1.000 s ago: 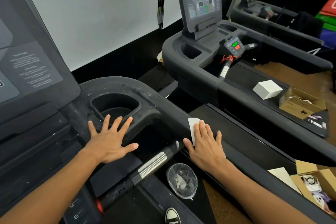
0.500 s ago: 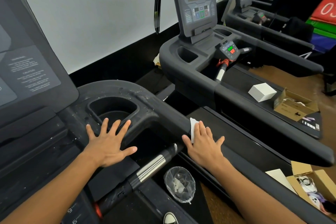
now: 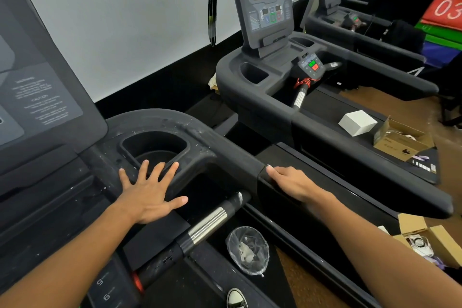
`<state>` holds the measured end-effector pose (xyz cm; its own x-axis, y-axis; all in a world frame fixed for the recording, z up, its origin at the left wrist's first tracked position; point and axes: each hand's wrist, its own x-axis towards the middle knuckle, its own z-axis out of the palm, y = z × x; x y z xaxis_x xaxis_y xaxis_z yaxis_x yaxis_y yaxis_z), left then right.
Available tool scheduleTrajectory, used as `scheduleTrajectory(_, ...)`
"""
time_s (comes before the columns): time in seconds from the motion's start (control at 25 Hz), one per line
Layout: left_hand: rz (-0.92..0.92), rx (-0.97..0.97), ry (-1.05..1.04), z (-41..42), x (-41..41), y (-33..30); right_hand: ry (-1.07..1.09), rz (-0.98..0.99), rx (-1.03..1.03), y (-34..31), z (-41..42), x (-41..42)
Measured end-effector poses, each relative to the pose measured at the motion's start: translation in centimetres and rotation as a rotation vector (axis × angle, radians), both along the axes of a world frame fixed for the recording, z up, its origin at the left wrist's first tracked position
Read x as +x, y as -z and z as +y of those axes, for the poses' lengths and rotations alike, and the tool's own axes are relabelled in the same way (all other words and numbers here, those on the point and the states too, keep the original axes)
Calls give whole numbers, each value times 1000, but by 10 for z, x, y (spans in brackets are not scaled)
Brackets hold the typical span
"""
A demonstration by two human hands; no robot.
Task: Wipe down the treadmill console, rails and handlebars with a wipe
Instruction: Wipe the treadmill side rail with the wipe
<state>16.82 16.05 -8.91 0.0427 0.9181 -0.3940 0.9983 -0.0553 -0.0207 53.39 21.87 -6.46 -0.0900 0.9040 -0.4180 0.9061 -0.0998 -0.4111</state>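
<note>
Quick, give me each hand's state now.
Left hand: open, flat on the console.
Right hand: curled over the rail; grip contents cannot be told.

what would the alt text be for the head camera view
Seen from above, a person's right hand curls over a dark treadmill side rail, wipe barely visible, while the left hand rests flat beside the cup holder. More treadmills and open cardboard boxes lie to the right.
</note>
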Motion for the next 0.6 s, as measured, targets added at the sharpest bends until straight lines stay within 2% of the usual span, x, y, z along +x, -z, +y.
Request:
scheduleTrajectory(0.08,5,5,1,0,1,0,-55,-76,29,3,-26,32)
scheduleTrajectory(0.24,13,2,4,1,2,1,-226,-401,226,32,-79,52)
scheduleTrajectory(0.36,24,0,6,1,2,1,-247,-427,327,35,-77,16)
scheduleTrajectory(0.6,31,-13,-7,0,3,-1,-531,-444,487,44,-32,-46)
